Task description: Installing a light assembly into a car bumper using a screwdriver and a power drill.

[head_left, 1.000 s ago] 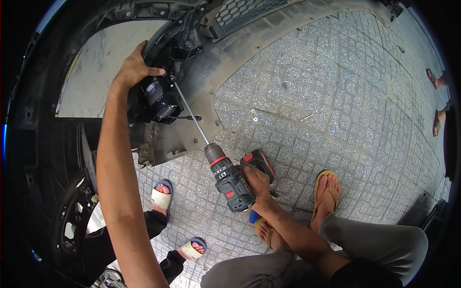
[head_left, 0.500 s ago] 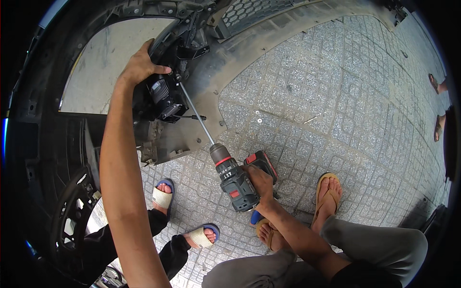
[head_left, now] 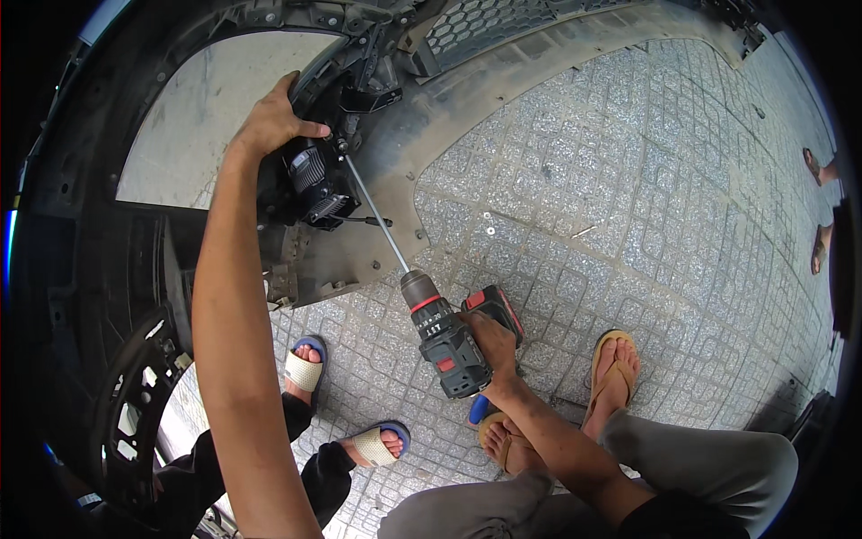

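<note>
**Helper:** State the position of each hand.

**Me:** My right hand (head_left: 491, 343) is clamped around the handle of the drill (head_left: 451, 352). The drill is above the paving (head_left: 548, 260), its long bit (head_left: 375, 213) angled up and left to the small fitting (head_left: 341, 145) beside the black finned unit (head_left: 308, 168). My left hand (head_left: 269, 126) is spread at the dark panel (head_left: 440, 112), thumb and forefinger apart, thumb tip close to the fitting. My other left fingers are hidden; I cannot tell whether they grip the panel.

**Helper:** What alignment is required?

**Me:** In my judgement, drill body and bit should share one straight line with the fitting. A long shaft magnifies wrist tilt. I should press along the shaft only, never sideways.

**Helper:** List the cautions.

**Me:** One: hold the thumb clear of the rotating end. Two: confirm seating before power; from here I cannot tell whether the tip is engaged. Three: apply trigger gradually and release if the tip slips. Four: check shaft clearance from the cable (head_left: 359, 219), which passes close by.
</note>
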